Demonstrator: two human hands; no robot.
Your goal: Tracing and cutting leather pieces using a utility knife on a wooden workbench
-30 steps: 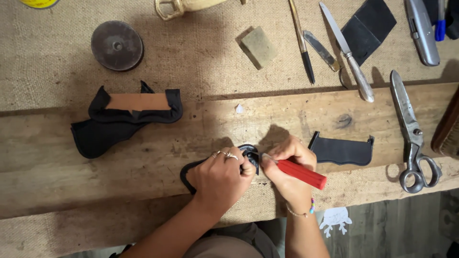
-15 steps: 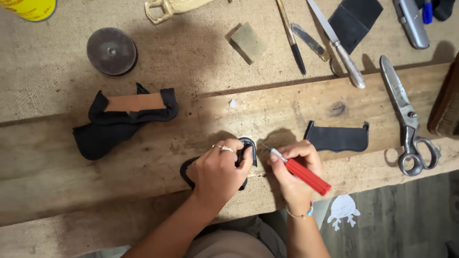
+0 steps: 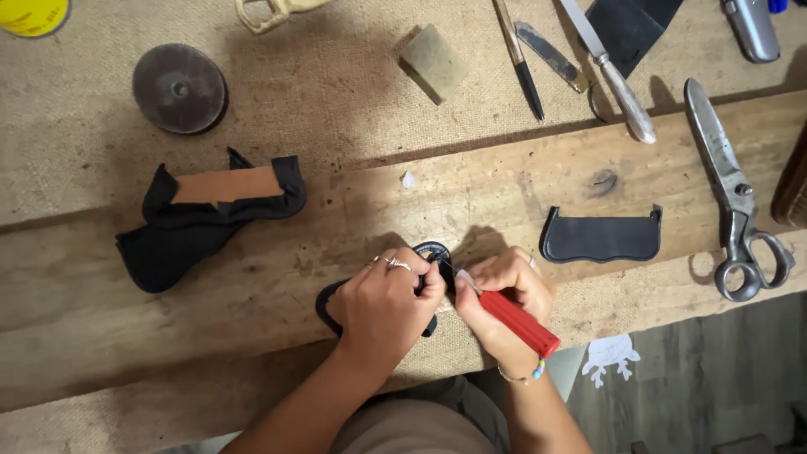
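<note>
My left hand [image 3: 382, 303] is clamped down over a small black leather piece [image 3: 433, 255] at the near edge of the counter [image 3: 504, 193], fingers curled over it, so most of it is hidden; only a rounded end shows past my fingertips and a dark sliver under my wrist. My right hand [image 3: 503, 294] is closed around a red-handled tool [image 3: 519, 323], tip pointing up-left into the gap between my hands, right at that exposed rounded end (tip itself too small to make out). The handle runs diagonally, down-right toward my wrist.

Key relation: the piece lies under and just right of my left hand and just left of my right, long axis roughly left-to-right, tilted slightly up toward the right. Both hands are on it or next to it; the left one holds it, the right one brings the tool.

Farther out: a flat black leather cutout [image 3: 600, 237] just right of and above my right hand, big metal shears [image 3: 733, 193] beyond that. A black bundle with a tan strip [image 3: 210, 210] sits left of and above my left hand. A round dark disc [image 3: 179, 87], a small block [image 3: 433, 60] and knives [image 3: 609, 71] lie well beyond, at the far side.
</note>
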